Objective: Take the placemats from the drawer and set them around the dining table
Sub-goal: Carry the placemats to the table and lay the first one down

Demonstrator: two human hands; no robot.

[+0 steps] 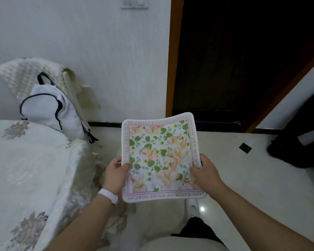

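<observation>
We hold a soft, square, round-cornered floral placemat [161,158] above the glossy floor [243,178], left hand [115,175] and right hand [206,173] pinching opposite edges, thumbs on top, fingers curled underneath.

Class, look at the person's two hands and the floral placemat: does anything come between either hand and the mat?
Nothing visible does. The left hand and right hand each already have a grip on opposite side edges of the floral placemat, thumbs on top. The dining table is not in view.
</observation>
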